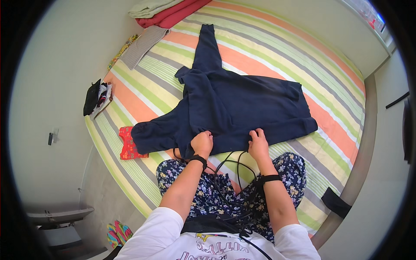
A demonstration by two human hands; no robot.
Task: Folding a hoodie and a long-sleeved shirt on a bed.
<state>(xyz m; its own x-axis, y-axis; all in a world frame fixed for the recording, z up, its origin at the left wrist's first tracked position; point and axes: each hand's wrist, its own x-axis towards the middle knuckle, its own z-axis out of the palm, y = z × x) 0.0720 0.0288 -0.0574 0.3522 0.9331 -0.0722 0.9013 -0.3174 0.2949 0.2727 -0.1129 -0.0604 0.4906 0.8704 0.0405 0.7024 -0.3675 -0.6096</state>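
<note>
A dark navy sweatshirt [253, 97] lies spread across the striped bedsheet before me. Its hem points right, and one sleeve [208, 45] stretches away toward the far side. A bunched part of the same garment reaches left, over a red patterned cloth [126, 144]. At the near side edge, my left hand [202, 143] has its fingers closed on the navy fabric. Farther right along that edge, my right hand [259, 144] pinches the fabric between thumb and curled fingers. The fingertips of both hands are partly hidden in the cloth.
Black cables [224, 165] loop over my crossed legs, near both wrists. Folded bedding [169, 16] and a grey textured cloth [144, 45] lie at the far left. A black pouch [92, 97] with papers sits at the bed's left edge. A black strap [336, 202] lies lower right.
</note>
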